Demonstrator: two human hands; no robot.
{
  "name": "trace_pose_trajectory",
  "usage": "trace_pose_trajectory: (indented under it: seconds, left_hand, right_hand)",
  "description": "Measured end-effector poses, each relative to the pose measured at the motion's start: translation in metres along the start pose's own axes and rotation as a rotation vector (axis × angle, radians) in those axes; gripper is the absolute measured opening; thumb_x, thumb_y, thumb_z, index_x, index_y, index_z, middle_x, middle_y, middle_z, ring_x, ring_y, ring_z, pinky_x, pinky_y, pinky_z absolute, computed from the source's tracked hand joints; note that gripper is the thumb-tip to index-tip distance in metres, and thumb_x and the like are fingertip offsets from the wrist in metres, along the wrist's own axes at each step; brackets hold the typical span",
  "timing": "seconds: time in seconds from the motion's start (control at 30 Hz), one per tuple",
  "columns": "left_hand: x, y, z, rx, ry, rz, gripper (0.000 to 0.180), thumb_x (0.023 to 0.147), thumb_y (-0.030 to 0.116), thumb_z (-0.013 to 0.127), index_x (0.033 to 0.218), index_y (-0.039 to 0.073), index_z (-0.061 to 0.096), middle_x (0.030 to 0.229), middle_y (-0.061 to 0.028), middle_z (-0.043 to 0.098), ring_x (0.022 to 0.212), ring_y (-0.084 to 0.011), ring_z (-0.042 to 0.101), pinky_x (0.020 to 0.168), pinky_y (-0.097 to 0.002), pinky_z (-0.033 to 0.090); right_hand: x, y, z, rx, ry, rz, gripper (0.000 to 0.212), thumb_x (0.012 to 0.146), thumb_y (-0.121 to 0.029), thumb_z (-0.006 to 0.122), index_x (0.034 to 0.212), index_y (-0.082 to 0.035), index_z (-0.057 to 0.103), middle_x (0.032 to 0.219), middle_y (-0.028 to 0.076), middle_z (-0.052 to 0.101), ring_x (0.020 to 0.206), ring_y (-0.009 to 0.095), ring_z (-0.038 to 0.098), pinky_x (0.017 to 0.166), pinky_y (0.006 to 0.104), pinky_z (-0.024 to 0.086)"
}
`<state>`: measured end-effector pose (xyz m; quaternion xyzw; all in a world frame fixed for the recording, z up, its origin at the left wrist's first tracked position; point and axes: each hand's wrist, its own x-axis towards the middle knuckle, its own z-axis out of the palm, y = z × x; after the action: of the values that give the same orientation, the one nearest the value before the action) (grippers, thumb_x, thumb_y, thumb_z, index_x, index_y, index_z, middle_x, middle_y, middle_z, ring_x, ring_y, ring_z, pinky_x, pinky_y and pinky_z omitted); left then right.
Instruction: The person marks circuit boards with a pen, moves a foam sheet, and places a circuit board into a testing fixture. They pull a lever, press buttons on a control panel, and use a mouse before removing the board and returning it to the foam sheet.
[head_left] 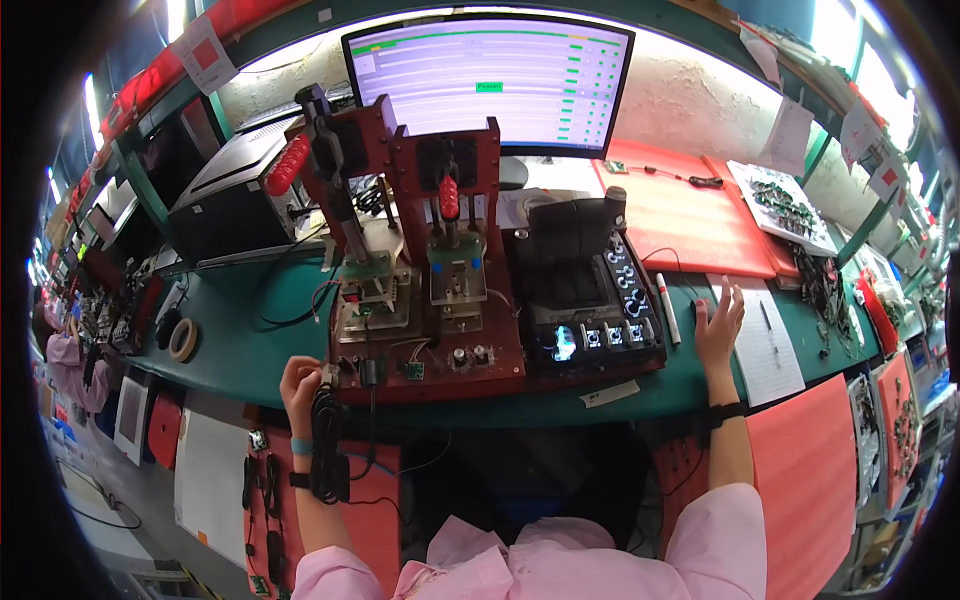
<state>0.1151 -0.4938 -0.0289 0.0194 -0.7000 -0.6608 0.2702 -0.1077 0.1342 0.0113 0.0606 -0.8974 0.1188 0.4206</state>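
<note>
My left hand (299, 384) is at the front left corner of a red test fixture (470, 385), its fingers curled on a small pale cable plug (327, 374) at the fixture's edge. A coiled black cable (326, 445) hangs beside that wrist. My right hand (718, 330) is raised over the right side of the green bench, fingers apart and holding nothing. It is between a white marker (668, 308) and a lined paper sheet (765, 345) with pens on it. Two clamps with red handles stand on the fixture, one handle (288, 165) tilted out left, the other (449, 198) upright.
A black device with knobs and a lit display (564, 343) adjoins the fixture. Behind stands a monitor (490, 90). A tape roll (183, 340) and a computer case (240, 190) are at left. Circuit boards fill a white tray (740, 180) at far right; red mats (800, 470) flank my lap.
</note>
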Motion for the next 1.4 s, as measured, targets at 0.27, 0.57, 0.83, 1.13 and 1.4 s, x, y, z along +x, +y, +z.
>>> trace_pose_trajectory:
  seconds: [0.27,0.57,0.83,1.13,1.4]
  left_hand:
    - [-0.071,0.082,0.03,-0.421,0.019,-0.429,0.022,0.086,0.016,0.054,0.098,-0.001,0.059,0.076,-0.0026,0.059,0.068,-0.008,0.055,0.06,-0.0195,0.042]
    - [-0.074,0.105,0.042,0.002,-0.1,-0.37,0.017,0.089,0.013,0.056,0.096,-0.002,0.061,0.076,-0.0041,0.062,0.067,-0.0095,0.056,0.061,-0.0226,0.044]
    - [-0.111,0.096,0.039,-0.126,-0.027,-0.291,0.012,0.086,0.008,0.058,0.093,-0.001,0.062,0.075,-0.0051,0.063,0.066,-0.0121,0.058,0.064,-0.0237,0.047]
    - [-0.165,0.057,0.031,-0.381,0.22,-0.271,0.021,0.082,0.002,0.055,0.102,0.001,0.061,0.098,-0.0072,0.061,0.089,-0.0181,0.059,0.077,-0.0298,0.048]
    - [-0.178,0.057,0.024,-0.665,0.436,-0.387,0.035,0.082,0.006,0.059,0.115,0.004,0.051,0.101,-0.0056,0.057,0.094,-0.018,0.059,0.076,-0.031,0.051]
  right_hand:
    - [0.074,-0.252,-0.119,0.697,-0.181,-0.61,0.063,0.084,-0.018,0.063,0.139,-0.004,0.034,0.136,0.021,0.037,0.126,0.039,0.037,0.103,0.0458,0.033]
    - [0.152,-0.45,-0.083,0.773,0.157,-1.17,0.047,0.079,-0.007,0.063,0.123,-0.009,0.048,0.121,0.017,0.051,0.108,0.033,0.054,0.09,0.0385,0.047]
    - [0.213,-0.48,-0.12,1.272,-0.257,-0.595,0.024,0.095,-0.018,0.048,0.115,-0.007,0.055,0.097,0.016,0.062,0.099,0.025,0.062,0.079,0.0369,0.05]
    - [0.227,-0.449,-0.08,0.871,-0.135,-0.57,0.037,0.095,-0.031,0.047,0.12,-0.005,0.058,0.119,0.017,0.059,0.118,0.027,0.051,0.097,0.04,0.039]
    - [0.043,-0.392,-0.05,0.549,-0.684,-0.923,0.026,0.091,-0.018,0.052,0.113,-0.006,0.056,0.101,0.019,0.058,0.096,0.034,0.057,0.085,0.0422,0.046]
